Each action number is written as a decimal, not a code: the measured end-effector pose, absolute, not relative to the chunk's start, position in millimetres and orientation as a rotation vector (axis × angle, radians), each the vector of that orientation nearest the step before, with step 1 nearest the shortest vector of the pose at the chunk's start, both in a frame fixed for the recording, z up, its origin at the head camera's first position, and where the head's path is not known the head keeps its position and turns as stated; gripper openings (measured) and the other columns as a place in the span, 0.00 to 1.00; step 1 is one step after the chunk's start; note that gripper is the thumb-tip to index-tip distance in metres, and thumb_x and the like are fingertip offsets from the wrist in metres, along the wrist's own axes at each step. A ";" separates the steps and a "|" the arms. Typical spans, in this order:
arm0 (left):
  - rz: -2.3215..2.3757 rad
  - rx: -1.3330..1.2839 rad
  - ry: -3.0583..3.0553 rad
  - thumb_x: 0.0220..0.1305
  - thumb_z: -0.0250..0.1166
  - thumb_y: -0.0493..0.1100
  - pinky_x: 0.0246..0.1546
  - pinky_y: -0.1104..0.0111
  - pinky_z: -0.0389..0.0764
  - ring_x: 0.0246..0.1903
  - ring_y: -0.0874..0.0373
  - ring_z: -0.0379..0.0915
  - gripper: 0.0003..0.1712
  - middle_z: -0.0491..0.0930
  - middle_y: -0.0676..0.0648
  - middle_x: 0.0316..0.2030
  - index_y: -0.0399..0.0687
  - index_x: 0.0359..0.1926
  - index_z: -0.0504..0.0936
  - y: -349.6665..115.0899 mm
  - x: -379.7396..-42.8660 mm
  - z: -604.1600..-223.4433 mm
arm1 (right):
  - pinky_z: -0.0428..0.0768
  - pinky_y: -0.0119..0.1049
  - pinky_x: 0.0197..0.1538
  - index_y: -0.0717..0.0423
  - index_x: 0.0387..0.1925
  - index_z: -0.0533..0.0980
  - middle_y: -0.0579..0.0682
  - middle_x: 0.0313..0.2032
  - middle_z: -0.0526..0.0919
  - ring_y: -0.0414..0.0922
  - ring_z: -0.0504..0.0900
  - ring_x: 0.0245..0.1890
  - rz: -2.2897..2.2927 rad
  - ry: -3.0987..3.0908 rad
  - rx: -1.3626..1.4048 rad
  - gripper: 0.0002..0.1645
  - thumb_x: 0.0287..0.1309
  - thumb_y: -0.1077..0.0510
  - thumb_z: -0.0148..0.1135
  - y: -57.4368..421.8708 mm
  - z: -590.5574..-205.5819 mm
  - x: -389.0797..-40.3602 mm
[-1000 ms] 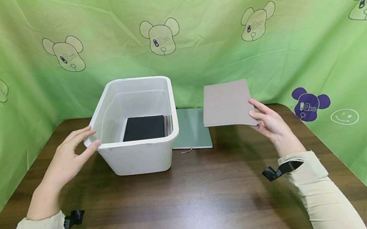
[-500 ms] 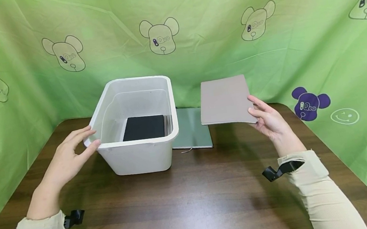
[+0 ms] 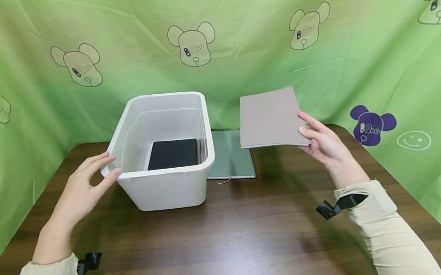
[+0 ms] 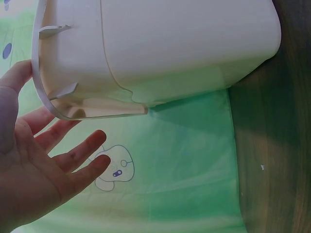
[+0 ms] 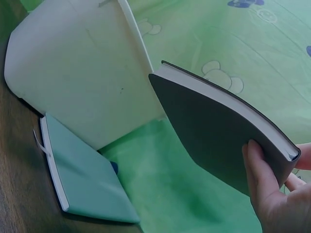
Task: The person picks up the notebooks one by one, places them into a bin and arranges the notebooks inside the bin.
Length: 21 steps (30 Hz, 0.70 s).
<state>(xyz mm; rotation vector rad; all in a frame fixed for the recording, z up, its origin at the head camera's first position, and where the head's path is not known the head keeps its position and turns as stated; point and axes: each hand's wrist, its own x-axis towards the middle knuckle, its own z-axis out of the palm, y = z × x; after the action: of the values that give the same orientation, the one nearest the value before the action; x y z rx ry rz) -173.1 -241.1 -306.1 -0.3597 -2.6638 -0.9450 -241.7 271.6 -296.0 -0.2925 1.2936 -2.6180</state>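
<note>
A grey-covered notebook (image 3: 269, 118) is raised above the table, its right edge held by my right hand (image 3: 323, 146). In the right wrist view, its cover (image 5: 204, 131) looks dark, and fingers show on both sides of the spine end. My left hand (image 3: 79, 187) touches the near left rim corner of a white plastic bin (image 3: 169, 188). Its fingers are spread and fairly straight, as the left wrist hand view (image 4: 43, 165) shows. Inside the bin lies a black notebook (image 3: 173, 153). Beside the bin, flat on the table, is a green notebook (image 3: 230, 157) with a ribbon marker.
The brown wooden table (image 3: 233, 249) runs up to a green cloth backdrop (image 3: 241, 31) printed with bear heads. Between the bin and the raised notebook, the green notebook sits partly behind the bin's right wall. Each sleeve carries a black wrist mount (image 3: 340, 205).
My right hand has lifted the grey notebook slightly higher, with its far edge tilting up a little. My left hand and the bin stay put.
</note>
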 end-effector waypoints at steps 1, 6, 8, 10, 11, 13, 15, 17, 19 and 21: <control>-0.945 -0.359 -2.664 0.65 0.57 0.54 0.59 0.38 0.59 0.66 0.37 0.56 0.28 0.63 0.40 0.66 0.43 0.61 0.71 -241.1 -173.1 -306.1 | 0.84 0.35 0.40 0.48 0.54 0.72 0.50 0.40 0.78 0.45 0.84 0.36 -2.618 1.294 -0.294 0.23 0.63 0.71 0.48 271.4 -295.5 -241.5; -0.950 -0.356 -2.669 0.65 0.57 0.54 0.59 0.38 0.59 0.66 0.38 0.57 0.28 0.63 0.40 0.66 0.43 0.61 0.71 -241.3 -173.0 -306.0 | 0.84 0.35 0.41 0.48 0.52 0.73 0.51 0.41 0.80 0.45 0.85 0.36 -2.623 1.274 -0.315 0.22 0.63 0.71 0.47 269.7 -293.2 -240.4; -0.950 -0.355 -2.669 0.65 0.57 0.54 0.58 0.38 0.60 0.65 0.38 0.57 0.28 0.63 0.40 0.67 0.43 0.61 0.71 -241.3 -173.0 -306.1 | 0.84 0.35 0.42 0.49 0.52 0.73 0.52 0.41 0.81 0.46 0.85 0.36 -2.624 1.255 -0.329 0.22 0.63 0.72 0.47 268.8 -292.4 -240.0; -0.950 -0.356 -2.670 0.65 0.57 0.54 0.58 0.37 0.60 0.66 0.38 0.57 0.29 0.63 0.41 0.67 0.43 0.61 0.71 -241.3 -172.9 -306.1 | 0.84 0.36 0.42 0.49 0.52 0.73 0.52 0.41 0.81 0.46 0.85 0.36 -2.626 1.241 -0.341 0.22 0.63 0.72 0.47 267.9 -291.8 -239.7; -0.952 -0.355 -2.670 0.65 0.57 0.54 0.58 0.38 0.60 0.66 0.38 0.56 0.29 0.63 0.41 0.67 0.43 0.61 0.71 -241.3 -172.8 -306.1 | 0.84 0.35 0.42 0.49 0.52 0.73 0.52 0.41 0.82 0.46 0.85 0.36 -2.627 1.234 -0.345 0.22 0.63 0.72 0.47 267.3 -291.5 -239.5; -0.951 -0.357 -2.670 0.65 0.57 0.54 0.58 0.38 0.59 0.66 0.38 0.56 0.28 0.63 0.41 0.67 0.43 0.61 0.71 -241.4 -173.0 -306.1 | 0.84 0.35 0.42 0.49 0.54 0.73 0.52 0.41 0.82 0.46 0.85 0.36 -2.626 1.233 -0.356 0.23 0.63 0.72 0.47 266.2 -291.0 -239.0; -0.952 -0.357 -2.672 0.65 0.57 0.54 0.59 0.38 0.59 0.66 0.38 0.56 0.29 0.63 0.41 0.67 0.44 0.61 0.71 -241.4 -172.8 -305.9 | 0.84 0.35 0.42 0.49 0.57 0.71 0.52 0.42 0.82 0.46 0.85 0.37 -2.627 1.229 -0.366 0.24 0.63 0.71 0.47 265.2 -290.3 -238.6; -0.952 -0.355 -2.674 0.65 0.57 0.55 0.59 0.38 0.59 0.66 0.38 0.56 0.29 0.63 0.41 0.67 0.44 0.61 0.71 -241.4 -172.8 -305.7 | 0.84 0.35 0.42 0.49 0.58 0.71 0.53 0.42 0.83 0.46 0.85 0.37 -2.631 1.215 -0.377 0.25 0.63 0.71 0.46 264.3 -289.7 -238.3; -0.951 -0.355 -2.674 0.65 0.57 0.55 0.59 0.37 0.59 0.66 0.37 0.56 0.29 0.63 0.40 0.67 0.44 0.61 0.71 -241.5 -172.8 -305.8 | 0.84 0.35 0.42 0.49 0.58 0.71 0.53 0.42 0.83 0.47 0.85 0.37 -2.635 1.190 -0.389 0.25 0.64 0.71 0.46 263.6 -289.1 -238.1; -0.952 -0.356 -2.673 0.65 0.57 0.54 0.59 0.37 0.59 0.66 0.37 0.56 0.29 0.63 0.40 0.67 0.44 0.61 0.71 -241.6 -172.9 -305.9 | 0.84 0.36 0.43 0.49 0.56 0.72 0.53 0.42 0.83 0.47 0.85 0.37 -2.644 1.159 -0.398 0.24 0.64 0.71 0.45 262.9 -288.7 -238.2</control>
<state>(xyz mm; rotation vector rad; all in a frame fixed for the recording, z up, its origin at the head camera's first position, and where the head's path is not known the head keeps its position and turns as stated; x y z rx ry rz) -172.9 -241.6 -305.9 -0.3555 -2.6728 -0.9516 -238.2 262.9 -288.7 -0.3979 1.1588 -2.6438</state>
